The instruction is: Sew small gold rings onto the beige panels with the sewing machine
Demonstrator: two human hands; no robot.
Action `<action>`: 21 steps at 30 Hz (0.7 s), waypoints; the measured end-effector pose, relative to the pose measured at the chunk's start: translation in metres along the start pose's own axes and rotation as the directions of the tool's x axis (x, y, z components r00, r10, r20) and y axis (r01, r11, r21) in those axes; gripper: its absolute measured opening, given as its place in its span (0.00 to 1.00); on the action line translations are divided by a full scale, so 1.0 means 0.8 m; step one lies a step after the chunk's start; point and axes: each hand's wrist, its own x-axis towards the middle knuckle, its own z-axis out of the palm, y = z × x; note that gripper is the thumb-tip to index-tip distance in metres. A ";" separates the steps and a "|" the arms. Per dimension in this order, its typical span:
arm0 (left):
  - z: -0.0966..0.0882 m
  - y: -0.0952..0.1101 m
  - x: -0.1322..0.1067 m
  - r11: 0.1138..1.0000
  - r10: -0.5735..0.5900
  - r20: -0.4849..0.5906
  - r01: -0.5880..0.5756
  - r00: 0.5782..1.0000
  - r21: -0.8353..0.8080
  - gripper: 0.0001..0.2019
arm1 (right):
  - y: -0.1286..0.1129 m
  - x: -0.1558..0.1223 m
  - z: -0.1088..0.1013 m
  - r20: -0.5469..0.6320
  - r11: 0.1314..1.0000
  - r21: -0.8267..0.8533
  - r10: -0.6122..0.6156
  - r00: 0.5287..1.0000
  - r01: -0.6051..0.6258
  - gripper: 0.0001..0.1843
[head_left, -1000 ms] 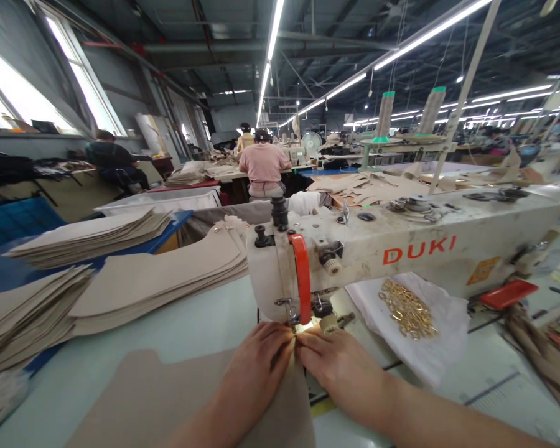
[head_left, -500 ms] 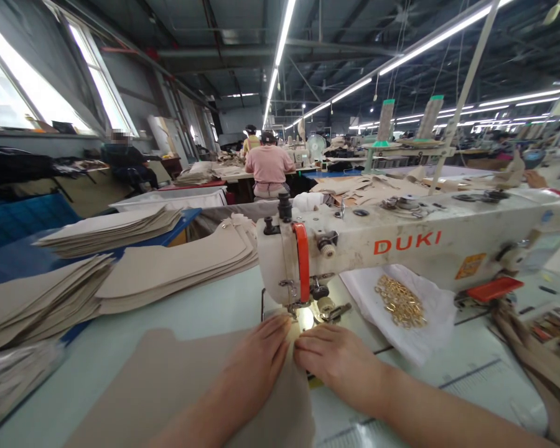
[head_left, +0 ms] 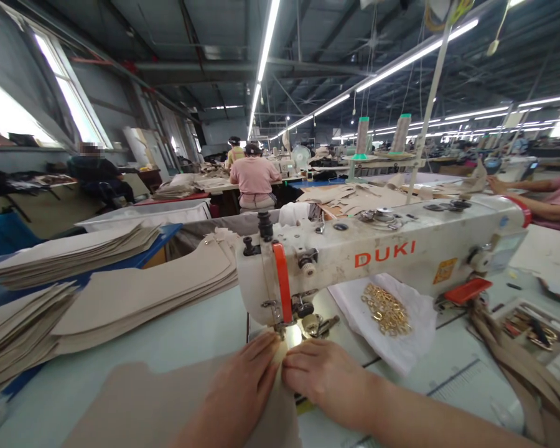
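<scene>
A large beige fabric piece (head_left: pixel 154 398) lies on the pale green sewing table, its right edge running under the needle area of a white DUKI sewing machine (head_left: pixel 340 255). My left hand (head_left: pixel 242 386) rests over the fabric just left of the presser foot, fingers together and pressed onto it. My right hand (head_left: pixel 326 379) is closed at the fabric's right edge, fingertips curled close to the left thumb. The machine's lamp (head_left: pixel 293 335) lights the spot right beyond my fingertips. What my fingertips cover is hidden.
Stacks of beige cut panels (head_left: pixel 140 292) lie on the left. Right of the needle, a white cloth (head_left: pixel 417 336) holds gold metal rings (head_left: pixel 386 310). Beige straps (head_left: pixel 508 367) and a parts tray (head_left: pixel 536 330) are farther right. A co-worker's arm (head_left: pixel 527 186) shows behind the machine.
The view has swung right, so the machine and stacks appear farther left and more of a co-worker's arm shows. Both hands stay at the needle on the fabric.
</scene>
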 end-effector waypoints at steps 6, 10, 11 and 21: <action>-0.004 -0.001 0.005 0.991 -0.098 0.017 0.099 0.995 -0.086 0.16 | 0.003 0.004 -0.005 0.050 1.000 -0.021 0.013 0.999 -0.012 0.05; -0.001 -0.002 0.004 0.987 -0.121 0.016 0.122 0.993 -0.102 0.16 | 0.002 0.006 -0.006 0.072 1.000 -0.017 0.014 0.997 -0.013 0.05; 0.000 -0.002 0.003 0.988 -0.119 0.021 0.120 0.993 -0.097 0.16 | 0.002 0.006 -0.005 0.073 1.000 -0.013 0.015 0.997 -0.014 0.05; -0.005 0.003 0.006 0.986 -0.105 0.040 0.109 0.994 -0.124 0.17 | 0.001 0.003 -0.006 0.076 0.999 0.043 0.025 0.997 -0.028 0.04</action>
